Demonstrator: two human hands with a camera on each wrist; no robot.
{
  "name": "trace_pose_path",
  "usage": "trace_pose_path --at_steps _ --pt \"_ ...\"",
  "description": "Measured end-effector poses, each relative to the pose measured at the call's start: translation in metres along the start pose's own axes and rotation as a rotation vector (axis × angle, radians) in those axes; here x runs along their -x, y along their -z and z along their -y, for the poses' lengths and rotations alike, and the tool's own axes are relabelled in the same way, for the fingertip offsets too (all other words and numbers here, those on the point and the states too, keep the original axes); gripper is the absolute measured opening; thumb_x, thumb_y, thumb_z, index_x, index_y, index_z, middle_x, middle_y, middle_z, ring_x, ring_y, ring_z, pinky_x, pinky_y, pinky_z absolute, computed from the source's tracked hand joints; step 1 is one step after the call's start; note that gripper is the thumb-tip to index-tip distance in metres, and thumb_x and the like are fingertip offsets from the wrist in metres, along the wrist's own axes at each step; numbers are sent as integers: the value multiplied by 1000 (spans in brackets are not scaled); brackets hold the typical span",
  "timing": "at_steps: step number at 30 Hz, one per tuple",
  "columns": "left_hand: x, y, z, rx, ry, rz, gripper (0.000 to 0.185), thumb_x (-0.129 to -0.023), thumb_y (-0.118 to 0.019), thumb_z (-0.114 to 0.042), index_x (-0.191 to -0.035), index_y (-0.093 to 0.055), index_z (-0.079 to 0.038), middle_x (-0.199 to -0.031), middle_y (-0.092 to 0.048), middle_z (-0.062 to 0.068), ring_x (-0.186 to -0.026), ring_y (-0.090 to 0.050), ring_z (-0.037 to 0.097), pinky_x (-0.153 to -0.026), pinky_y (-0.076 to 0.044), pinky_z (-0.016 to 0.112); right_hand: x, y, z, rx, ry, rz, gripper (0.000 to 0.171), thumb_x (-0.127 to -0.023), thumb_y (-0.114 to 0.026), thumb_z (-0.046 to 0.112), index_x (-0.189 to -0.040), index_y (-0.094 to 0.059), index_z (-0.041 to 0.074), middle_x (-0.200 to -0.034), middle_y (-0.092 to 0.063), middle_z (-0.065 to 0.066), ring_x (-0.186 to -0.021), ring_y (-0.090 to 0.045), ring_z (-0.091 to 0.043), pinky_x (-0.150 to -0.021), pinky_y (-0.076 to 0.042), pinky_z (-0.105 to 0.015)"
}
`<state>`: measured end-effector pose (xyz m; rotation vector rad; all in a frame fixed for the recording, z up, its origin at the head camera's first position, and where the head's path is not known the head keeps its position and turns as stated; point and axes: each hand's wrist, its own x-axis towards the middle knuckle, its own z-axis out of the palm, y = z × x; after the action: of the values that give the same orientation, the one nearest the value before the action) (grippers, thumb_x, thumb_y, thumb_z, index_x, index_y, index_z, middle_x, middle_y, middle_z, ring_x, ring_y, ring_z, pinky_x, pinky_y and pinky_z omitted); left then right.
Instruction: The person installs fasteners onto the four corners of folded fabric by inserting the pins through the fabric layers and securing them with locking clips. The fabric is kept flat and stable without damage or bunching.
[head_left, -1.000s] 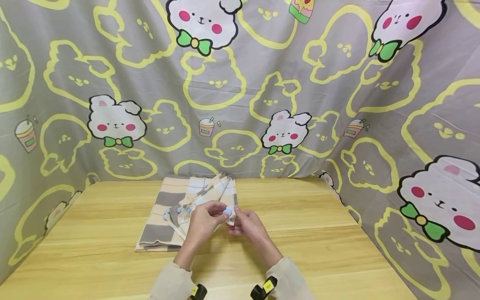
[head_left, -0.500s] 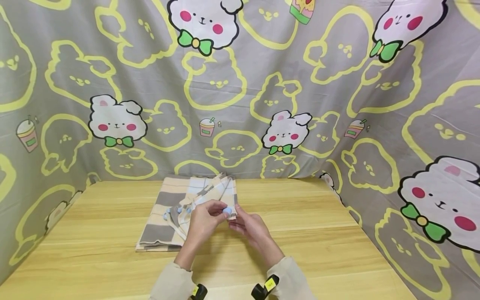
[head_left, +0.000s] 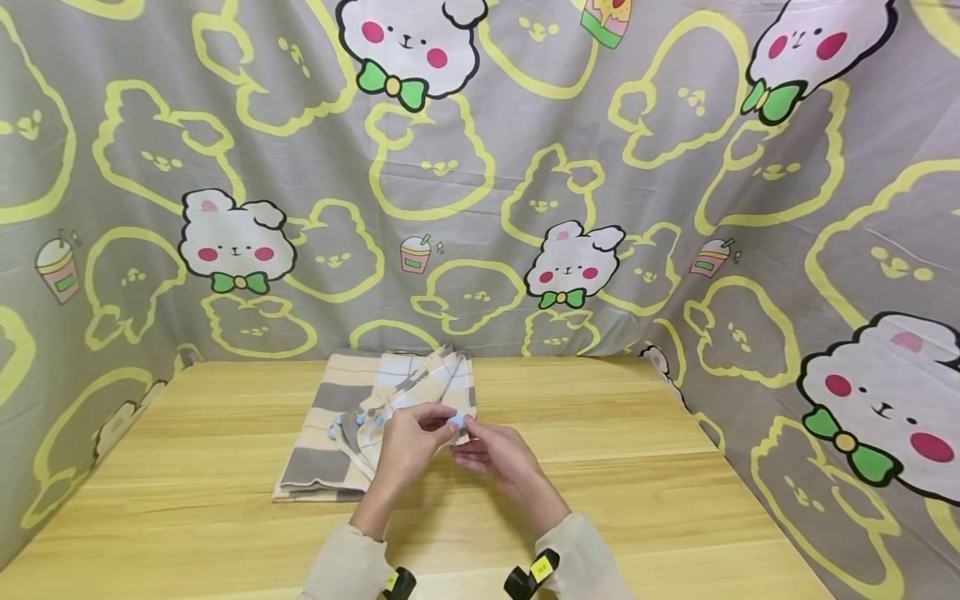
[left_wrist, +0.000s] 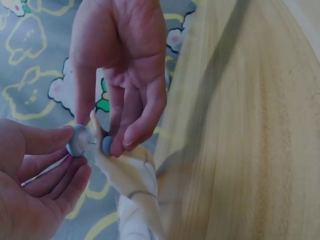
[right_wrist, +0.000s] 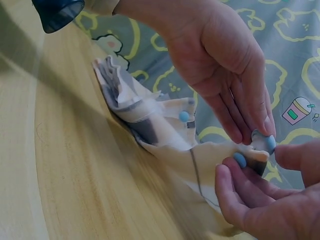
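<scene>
My left hand (head_left: 408,437) pinches the blue-rimmed cap (left_wrist: 76,141) of a quilt clip between thumb and fingers. A thin pin shows between the cap and the cloth edge in the left wrist view. Facing it, my right hand (head_left: 506,454) holds a corner of the plaid cloth (head_left: 330,433), fingertips against the clip's blue round base (right_wrist: 240,160). The right thumb points in at the cap. Beige, grey and pale blue, the cloth lies folded on the table, its near right corner raised by the hands. Another blue clip (right_wrist: 184,116) sits on the cloth near its edge.
The wooden table (head_left: 600,483) carries the cloth left of centre. Several small blue knobs (head_left: 361,419) lie on the cloth left of the hands, by a cream strip (head_left: 352,454). A cartoon-print curtain (head_left: 465,208) surrounds the back and sides.
My right thumb and fingers have shifted slightly left, the thumb now at the clip. The left hand keeps its pinch with little movement, and the folded cloth lies as before.
</scene>
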<state>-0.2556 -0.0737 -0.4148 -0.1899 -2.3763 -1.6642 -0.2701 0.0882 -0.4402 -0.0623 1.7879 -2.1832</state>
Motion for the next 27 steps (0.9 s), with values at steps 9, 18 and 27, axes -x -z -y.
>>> trace_pose_path --at_steps 9,18,27 --pt "0 0 1 -26 6 17 11 -87 -79 -8 -98 -79 -7 -91 -78 6 -86 -74 17 -77 -58 31 1 0 1 45 -24 44 50 -104 -56 37 -124 -60 -9 -102 -74 -24 -88 -74 -22 -85 -60 -35" --pt "1 3 2 -9 6 50 12 -89 -76 -7 -101 -78 -8 -96 -78 5 -91 -73 19 -83 -58 36 0 0 -2 55 0 51 52 -103 -60 32 -125 -60 -15 -108 -72 -30 -87 -73 -19 -83 -60 -31" --pt "0 8 8 -135 104 170 31 -104 -58 -31 -104 -75 -4 -90 -76 8 -79 -70 17 -73 -54 35 -1 2 -3 36 9 43 50 -102 -62 29 -122 -60 -17 -99 -75 -22 -81 -73 -16 -82 -60 -30"
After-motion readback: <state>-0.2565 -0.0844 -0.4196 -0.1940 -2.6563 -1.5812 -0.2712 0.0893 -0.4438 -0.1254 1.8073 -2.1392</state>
